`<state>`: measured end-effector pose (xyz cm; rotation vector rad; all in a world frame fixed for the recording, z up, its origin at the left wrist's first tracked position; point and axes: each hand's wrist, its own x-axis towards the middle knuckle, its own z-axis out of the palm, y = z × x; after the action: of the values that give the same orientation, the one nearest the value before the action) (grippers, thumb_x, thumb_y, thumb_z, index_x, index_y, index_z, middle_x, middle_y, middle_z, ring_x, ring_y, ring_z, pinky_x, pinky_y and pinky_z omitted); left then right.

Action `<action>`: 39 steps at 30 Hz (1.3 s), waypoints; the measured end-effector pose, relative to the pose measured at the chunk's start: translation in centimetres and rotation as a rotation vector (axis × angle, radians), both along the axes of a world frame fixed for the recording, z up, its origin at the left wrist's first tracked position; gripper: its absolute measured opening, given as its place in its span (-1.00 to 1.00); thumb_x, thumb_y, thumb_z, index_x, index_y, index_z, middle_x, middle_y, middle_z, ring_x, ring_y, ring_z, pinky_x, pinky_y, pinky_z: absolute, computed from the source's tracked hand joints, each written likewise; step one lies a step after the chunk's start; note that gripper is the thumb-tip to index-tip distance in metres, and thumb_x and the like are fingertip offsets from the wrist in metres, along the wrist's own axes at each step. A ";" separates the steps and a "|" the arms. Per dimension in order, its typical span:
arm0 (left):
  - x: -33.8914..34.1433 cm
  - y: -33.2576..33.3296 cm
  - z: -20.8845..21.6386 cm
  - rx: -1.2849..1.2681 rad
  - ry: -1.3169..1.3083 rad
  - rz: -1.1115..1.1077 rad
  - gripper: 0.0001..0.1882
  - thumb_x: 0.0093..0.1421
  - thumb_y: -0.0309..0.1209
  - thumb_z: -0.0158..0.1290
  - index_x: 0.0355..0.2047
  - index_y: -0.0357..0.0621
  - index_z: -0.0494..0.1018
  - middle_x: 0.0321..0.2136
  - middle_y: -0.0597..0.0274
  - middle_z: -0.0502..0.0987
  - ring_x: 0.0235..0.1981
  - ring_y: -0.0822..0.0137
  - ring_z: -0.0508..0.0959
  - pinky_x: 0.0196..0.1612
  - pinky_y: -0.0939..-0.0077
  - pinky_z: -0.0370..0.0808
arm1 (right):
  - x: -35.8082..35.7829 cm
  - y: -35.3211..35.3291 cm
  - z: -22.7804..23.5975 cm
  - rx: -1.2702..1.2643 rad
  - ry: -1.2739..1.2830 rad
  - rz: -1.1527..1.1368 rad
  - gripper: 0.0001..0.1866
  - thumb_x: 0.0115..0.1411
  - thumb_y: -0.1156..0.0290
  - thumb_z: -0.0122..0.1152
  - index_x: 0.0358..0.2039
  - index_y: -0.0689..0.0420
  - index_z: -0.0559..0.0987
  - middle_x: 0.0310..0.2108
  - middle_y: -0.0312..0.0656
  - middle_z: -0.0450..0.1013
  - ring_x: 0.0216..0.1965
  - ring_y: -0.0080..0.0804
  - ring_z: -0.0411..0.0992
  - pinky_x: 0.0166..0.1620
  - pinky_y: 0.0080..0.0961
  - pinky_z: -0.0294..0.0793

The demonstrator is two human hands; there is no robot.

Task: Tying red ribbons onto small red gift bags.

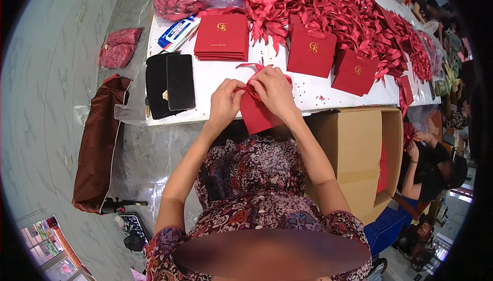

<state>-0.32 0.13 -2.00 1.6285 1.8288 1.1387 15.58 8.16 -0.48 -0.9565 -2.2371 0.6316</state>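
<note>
A red paper gift bag (257, 117) hangs over the table's near edge between my two hands, partly covered by them. A red ribbon (250, 66) runs at its top, with one end looping up above my fingers. My left hand (226, 102) is closed in a pinch on the ribbon at the bag's left side. From the right, my right hand (275, 92) bends over the bag's top, its fingertips also pinched on the ribbon. The fingertips of both hands nearly meet, and the exact shape of the ribbon between them is hidden.
Beyond my hands, flat red bags lie in a stack (221, 40), near a black phone (181, 81) and a wipes packet (178, 32). More red bags (311, 50) and a heap of red ribbons (328, 4) cover the white table (205, 111). A cardboard box (359, 152) stands right; co-workers sit beyond.
</note>
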 end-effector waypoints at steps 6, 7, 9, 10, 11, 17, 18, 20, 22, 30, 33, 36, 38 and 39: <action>-0.1 -0.3 1.2 0.240 0.190 -0.153 -0.86 0.09 -0.65 0.09 -0.30 -0.26 0.51 -0.42 0.04 0.47 -0.35 0.02 0.50 -0.28 0.24 0.46 | 0.3 3.6 0.8 -0.488 -0.216 0.315 -0.84 0.18 0.41 0.24 -0.37 0.24 0.67 -0.47 -0.14 0.57 -0.37 -0.25 0.52 -0.21 -0.38 0.49; -0.1 -0.3 1.3 0.255 0.202 -0.180 -0.85 0.08 -0.67 0.10 -0.30 -0.27 0.51 -0.42 0.04 0.48 -0.34 0.03 0.50 -0.27 0.26 0.46 | 0.5 4.3 0.3 -0.486 -0.215 0.312 -0.84 0.18 0.41 0.24 -0.37 0.24 0.67 -0.47 -0.14 0.57 -0.37 -0.25 0.52 -0.21 -0.38 0.49; -0.2 -0.3 1.2 0.269 0.226 -0.207 -0.84 0.07 -0.68 0.10 -0.31 -0.28 0.51 -0.42 0.04 0.48 -0.34 0.03 0.50 -0.28 0.26 0.46 | 0.8 5.3 -0.8 -0.722 -0.152 0.399 -0.80 0.21 0.41 0.23 -0.30 0.28 0.68 -0.42 -0.17 0.62 -0.37 -0.48 0.54 -0.22 -0.53 0.51; -0.2 -0.2 1.3 0.279 0.249 -0.231 -0.84 0.06 -0.70 0.09 -0.32 -0.29 0.50 -0.42 0.05 0.48 -0.33 0.04 0.50 -0.28 0.26 0.46 | 0.8 5.5 -0.6 -0.788 -0.162 0.404 -0.79 0.22 0.41 0.24 -0.28 0.30 0.68 -0.42 -0.23 0.62 -0.34 -0.62 0.51 -0.21 -0.62 0.49; -0.3 -0.2 1.4 0.281 0.248 -0.234 -0.84 0.06 -0.70 0.09 -0.32 -0.29 0.50 -0.42 0.05 0.48 -0.33 0.04 0.50 -0.28 0.26 0.46 | 0.8 5.7 -1.3 -0.787 -0.162 0.400 -0.79 0.22 0.41 0.24 -0.28 0.30 0.68 -0.42 -0.23 0.62 -0.34 -0.62 0.51 -0.21 -0.62 0.49; -0.7 -0.2 1.4 0.286 0.308 -0.283 -0.85 0.04 -0.72 0.06 -0.36 -0.30 0.47 -0.41 0.05 0.46 -0.34 0.03 0.49 -0.28 0.25 0.45 | -0.2 5.0 -1.8 -0.973 -0.037 0.322 -0.82 0.06 0.35 0.37 -0.45 0.22 0.71 -0.64 -0.33 0.50 -0.60 -0.63 0.34 -0.46 -0.60 0.36; -0.7 -0.1 1.3 0.286 0.284 -0.270 -0.85 0.04 -0.71 0.06 -0.36 -0.29 0.46 -0.41 0.05 0.46 -0.34 0.03 0.48 -0.28 0.24 0.45 | -0.4 5.0 -2.8 -0.962 -0.055 0.290 -0.85 0.08 0.40 0.35 -0.45 0.23 0.70 -0.60 -0.33 0.53 -0.57 -0.66 0.37 -0.44 -0.63 0.38; -0.7 0.1 1.1 0.286 0.263 -0.252 -0.86 0.04 -0.71 0.06 -0.36 -0.29 0.45 -0.42 0.05 0.45 -0.34 0.02 0.48 -0.27 0.24 0.45 | -0.9 4.8 -3.1 -0.949 -0.073 0.263 -0.87 0.10 0.44 0.33 -0.44 0.25 0.69 -0.55 -0.33 0.56 -0.54 -0.70 0.40 -0.42 -0.67 0.39; -0.7 0.3 1.1 0.287 0.241 -0.220 -0.86 0.05 -0.69 0.03 -0.36 -0.26 0.44 -0.41 0.05 0.43 -0.34 0.02 0.47 -0.27 0.21 0.45 | -1.2 4.4 -3.5 -0.838 0.000 0.169 -0.86 0.09 0.43 0.32 -0.48 0.26 0.67 -0.59 -0.35 0.52 -0.57 -0.68 0.36 -0.46 -0.66 0.35; -0.9 0.4 0.3 0.209 0.169 -0.132 -0.92 0.13 -0.66 0.04 -0.35 -0.29 0.43 -0.39 0.01 0.44 -0.31 -0.02 0.48 -0.23 0.19 0.45 | -1.6 5.7 -2.3 -0.625 0.214 -0.197 -0.68 0.10 0.19 0.31 -0.39 0.23 0.69 -0.58 -0.11 0.56 -0.53 -0.37 0.52 -0.39 -0.42 0.45; -1.1 0.3 -0.4 0.224 0.051 -0.012 -0.95 0.19 -0.65 -0.01 -0.32 -0.31 0.41 -0.37 -0.01 0.44 -0.30 -0.02 0.49 -0.21 0.20 0.44 | -0.7 5.8 -2.1 -0.469 0.131 -0.223 -0.68 0.16 0.19 0.23 -0.34 0.23 0.68 -0.52 -0.08 0.58 -0.47 -0.26 0.55 -0.33 -0.37 0.47; -1.2 -0.3 -0.3 0.187 -0.011 0.090 -0.93 0.27 -0.61 -0.09 -0.29 -0.30 0.40 -0.35 -0.03 0.44 -0.30 -0.01 0.49 -0.21 0.21 0.42 | 1.4 5.9 -3.4 -0.467 0.165 -0.258 -0.67 0.20 0.19 0.18 -0.35 0.23 0.67 -0.49 -0.05 0.58 -0.41 -0.16 0.57 -0.27 -0.31 0.48; -1.8 -0.8 -0.5 0.142 -0.023 0.180 -0.85 0.35 -0.51 -0.20 -0.28 -0.30 0.37 -0.35 -0.06 0.42 -0.32 0.00 0.47 -0.23 0.23 0.40 | 1.2 5.4 -3.1 -0.428 0.171 -0.257 -0.67 0.19 0.18 0.19 -0.36 0.23 0.66 -0.48 -0.04 0.58 -0.40 -0.13 0.56 -0.28 -0.29 0.48; -2.0 -1.1 -0.6 0.140 -0.022 0.181 -0.85 0.35 -0.51 -0.20 -0.28 -0.30 0.37 -0.35 -0.06 0.42 -0.32 0.00 0.47 -0.23 0.23 0.40 | 1.1 5.3 -2.9 -0.386 0.177 -0.257 -0.67 0.17 0.18 0.20 -0.38 0.23 0.66 -0.47 -0.03 0.58 -0.40 -0.10 0.56 -0.28 -0.26 0.48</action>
<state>-2.32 -0.96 -2.57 1.5422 1.9531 1.3853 16.73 13.42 -3.41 -1.2963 -1.8312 1.0066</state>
